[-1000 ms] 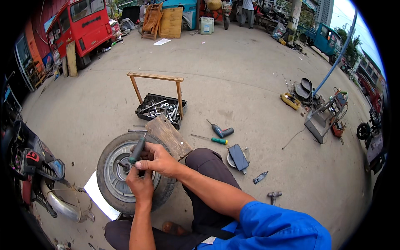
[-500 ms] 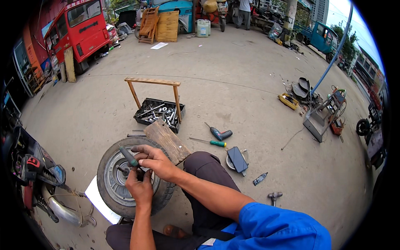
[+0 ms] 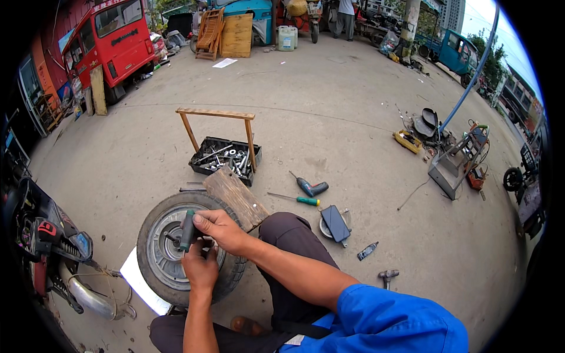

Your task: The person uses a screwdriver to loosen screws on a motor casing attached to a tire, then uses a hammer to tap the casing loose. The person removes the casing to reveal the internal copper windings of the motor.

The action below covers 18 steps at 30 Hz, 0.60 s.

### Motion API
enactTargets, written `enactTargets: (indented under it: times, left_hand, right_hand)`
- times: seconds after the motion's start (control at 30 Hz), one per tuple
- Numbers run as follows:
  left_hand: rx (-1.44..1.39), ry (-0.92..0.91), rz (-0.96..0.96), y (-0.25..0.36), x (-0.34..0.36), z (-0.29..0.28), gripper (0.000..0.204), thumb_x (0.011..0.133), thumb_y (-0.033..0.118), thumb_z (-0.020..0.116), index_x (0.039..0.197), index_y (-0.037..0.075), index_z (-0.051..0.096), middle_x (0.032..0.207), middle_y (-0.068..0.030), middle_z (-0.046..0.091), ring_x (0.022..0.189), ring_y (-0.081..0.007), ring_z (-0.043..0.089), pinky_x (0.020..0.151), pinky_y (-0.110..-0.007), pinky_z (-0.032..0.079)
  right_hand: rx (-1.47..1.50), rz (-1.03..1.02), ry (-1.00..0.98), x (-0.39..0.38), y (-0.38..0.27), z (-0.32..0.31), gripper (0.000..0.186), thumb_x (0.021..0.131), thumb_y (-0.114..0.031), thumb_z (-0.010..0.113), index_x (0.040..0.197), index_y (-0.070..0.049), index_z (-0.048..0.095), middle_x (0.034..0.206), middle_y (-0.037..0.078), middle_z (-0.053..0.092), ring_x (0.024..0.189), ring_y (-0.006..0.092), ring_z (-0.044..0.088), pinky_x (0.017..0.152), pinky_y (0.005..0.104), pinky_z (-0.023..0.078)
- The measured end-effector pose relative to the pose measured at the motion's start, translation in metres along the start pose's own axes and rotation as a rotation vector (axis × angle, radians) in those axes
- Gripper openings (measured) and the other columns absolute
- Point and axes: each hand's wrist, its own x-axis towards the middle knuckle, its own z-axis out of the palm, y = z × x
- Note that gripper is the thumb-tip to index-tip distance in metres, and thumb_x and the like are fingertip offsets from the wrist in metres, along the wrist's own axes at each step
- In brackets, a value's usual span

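- The right hand (image 3: 222,230) has its grip clamped on the cylinder (image 3: 187,230), a dark piece with a green end, thumb against its upper part.
- The left hand (image 3: 201,266) is just below, fingers curled at the cylinder's lower end; whether that grip is together on it I cannot tell.
- The cylinder stands nearly upright in the view, in front of the wheel (image 3: 160,252).
- A small dark part shows between the two hands, too hidden to make out.
- The wheel lies on its side, with a grey metal centre and a black tyre; a short shaft sticks out of its hub, just left of the cylinder.
- A white sheet (image 3: 139,281) shows partly from under the wheel's lower left edge.
- A board (image 3: 237,197) lies at the wheel's upper right, between it and the box (image 3: 203,170).
- The box is black, filled with metal tools (image 3: 228,156), under a wooden handle (image 3: 215,114).
- On the ground (image 3: 329,129), right of the board, are a drill (image 3: 312,187) and a green-handled screwdriver (image 3: 307,201).
- Nearer the knee, a phone (image 3: 335,223) rests on a round dish (image 3: 324,229).
- A small tube (image 3: 368,251) and a hammer (image 3: 388,277) lie farther right.
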Motion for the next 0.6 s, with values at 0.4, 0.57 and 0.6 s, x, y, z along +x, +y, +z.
enactTargets:
  times: [0.4, 0.57, 0.6]
  left_hand:
    - [0.328, 0.028, 0.160, -0.005, -0.006, -0.003, 0.027, 0.070, 0.004, 0.078, 0.094, 0.004, 0.066, 0.086, -0.0182, 0.068, 0.083, -0.0427, 0.065, 0.071, -0.052, 0.050]
    - [0.309, -0.012, 0.188, -0.007, 0.000, 0.004, 0.029, 0.072, 0.003, 0.076, 0.099, 0.005, 0.066, 0.094, -0.0165, 0.068, 0.089, -0.0425, 0.065, 0.074, -0.051, 0.051]
    - [0.311, -0.014, 0.188, -0.007, 0.000, 0.000, 0.029, 0.072, 0.003, 0.076, 0.099, 0.005, 0.067, 0.095, -0.0169, 0.068, 0.089, -0.0425, 0.065, 0.074, -0.051, 0.051]
  right_hand:
    - [0.174, 0.129, -0.029, 0.003, -0.001, 0.002, 0.042, 0.107, -0.038, 0.047, 0.115, 0.001, 0.060, 0.083, 0.008, 0.065, 0.075, 0.0129, 0.062, 0.064, 0.0240, 0.047]
    - [0.279, 0.139, -0.015, 0.000, -0.015, -0.001, 0.036, 0.105, -0.032, 0.051, 0.117, 0.002, 0.056, 0.087, 0.010, 0.062, 0.082, 0.0164, 0.061, 0.070, 0.0256, 0.046]
    - [0.283, 0.153, -0.008, 0.000, -0.015, 0.001, 0.036, 0.105, -0.032, 0.051, 0.117, 0.002, 0.056, 0.085, 0.010, 0.062, 0.080, 0.0165, 0.061, 0.070, 0.0259, 0.046]
